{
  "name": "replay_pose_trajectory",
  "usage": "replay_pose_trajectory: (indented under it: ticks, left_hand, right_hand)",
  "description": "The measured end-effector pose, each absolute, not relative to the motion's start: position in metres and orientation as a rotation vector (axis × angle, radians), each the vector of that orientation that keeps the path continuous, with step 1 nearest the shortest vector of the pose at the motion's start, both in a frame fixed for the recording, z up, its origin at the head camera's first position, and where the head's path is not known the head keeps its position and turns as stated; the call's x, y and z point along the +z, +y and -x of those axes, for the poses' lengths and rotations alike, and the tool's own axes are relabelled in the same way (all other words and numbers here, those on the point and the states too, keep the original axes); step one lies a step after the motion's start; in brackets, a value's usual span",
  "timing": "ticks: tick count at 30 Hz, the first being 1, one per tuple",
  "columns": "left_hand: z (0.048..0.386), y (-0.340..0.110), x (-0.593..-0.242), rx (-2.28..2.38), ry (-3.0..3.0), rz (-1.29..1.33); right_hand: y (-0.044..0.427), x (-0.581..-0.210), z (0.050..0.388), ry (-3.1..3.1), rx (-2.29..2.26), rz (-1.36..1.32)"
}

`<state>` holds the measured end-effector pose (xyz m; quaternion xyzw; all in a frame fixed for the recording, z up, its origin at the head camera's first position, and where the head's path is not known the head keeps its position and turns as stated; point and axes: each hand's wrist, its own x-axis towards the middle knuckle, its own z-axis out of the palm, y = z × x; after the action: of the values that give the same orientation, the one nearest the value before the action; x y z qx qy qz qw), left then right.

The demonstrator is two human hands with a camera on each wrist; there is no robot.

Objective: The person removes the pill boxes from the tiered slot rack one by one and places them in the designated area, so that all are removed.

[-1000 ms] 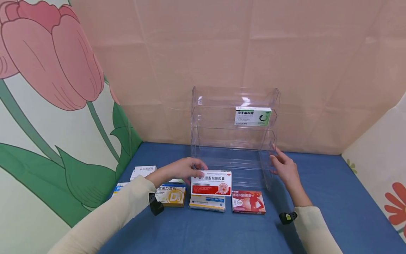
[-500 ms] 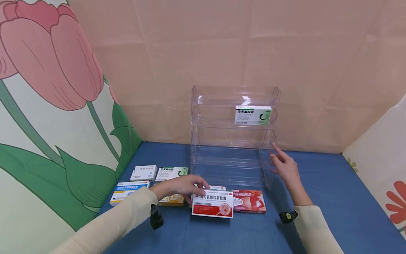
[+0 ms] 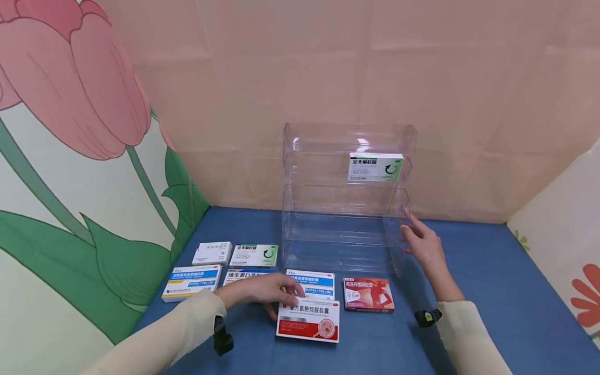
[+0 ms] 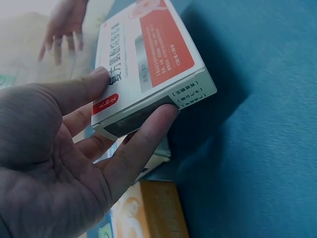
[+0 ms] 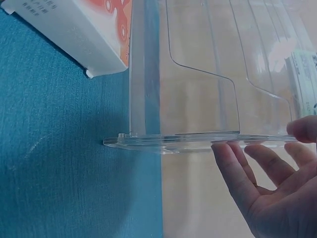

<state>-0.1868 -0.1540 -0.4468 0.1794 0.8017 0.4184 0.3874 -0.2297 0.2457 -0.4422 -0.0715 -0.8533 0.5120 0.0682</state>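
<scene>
My left hand (image 3: pixel 269 290) pinches a white-and-red medicine box (image 3: pixel 308 327) by its left end, thumb on its printed face and a finger along the end, as the left wrist view shows. The box is tilted, close over the cloth, in front of a white-and-blue medicine box (image 3: pixel 314 284). My right hand (image 3: pixel 427 255) holds the right side panel of a clear plastic tiered rack (image 3: pixel 335 221), with the thumb on one side and fingers on the other in the right wrist view. A white-and-green medicine box (image 3: pixel 376 167) stands in an upper tier of the rack.
On the blue cloth (image 3: pixel 375 346) lie a red medicine box (image 3: pixel 369 295), a small white box (image 3: pixel 212 253), another green-and-white box (image 3: pixel 254 255), a blue-and-white box (image 3: pixel 191 283) and a vitamin D box (image 3: pixel 244 274), partly behind my left hand. A beige backdrop (image 3: pixel 234 104) rises behind the rack.
My left hand has drawn the white-and-red box toward me, off the white-and-blue box that it overlapped. My right hand stays at the rack's side.
</scene>
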Motion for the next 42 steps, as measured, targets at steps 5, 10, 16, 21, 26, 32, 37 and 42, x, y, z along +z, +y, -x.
replay_pose_trajectory:
  ticks: [5, 10, 16, 21, 26, 32, 37, 42]
  left_hand:
    - [0.180, -0.160, -0.451, 1.044, 2.040, -0.475]
    - [0.175, -0.162, -0.457, 1.034, 2.048, -0.514]
    - [0.170, -0.159, -0.461, 1.002, 2.110, -0.528]
    - [0.167, -0.156, -0.461, 0.875, 2.249, -0.655]
    - [0.165, -0.154, -0.455, 0.684, 2.381, -0.798]
    - [0.164, -0.152, -0.444, 0.602, 2.422, -0.836]
    - [0.170, -0.149, -0.432, 0.595, 2.447, -0.888]
    - [0.182, -0.143, -0.420, 0.630, 2.482, -0.905]
  right_hand:
    - [0.247, -0.441, 0.229, -2.569, 1.553, 0.217]
    - [0.246, -0.440, 0.228, -2.556, 1.564, 0.223]
    - [0.245, -0.440, 0.229, -2.556, 1.574, 0.230]
    - [0.248, -0.442, 0.230, -2.561, 1.554, 0.220]
    - [0.249, -0.443, 0.231, -2.571, 1.544, 0.239]
    - [0.248, -0.443, 0.231, -2.560, 1.582, 0.243]
    - [0.248, -0.443, 0.230, -2.554, 1.590, 0.247]
    - [0.248, -0.442, 0.230, -2.558, 1.591, 0.233]
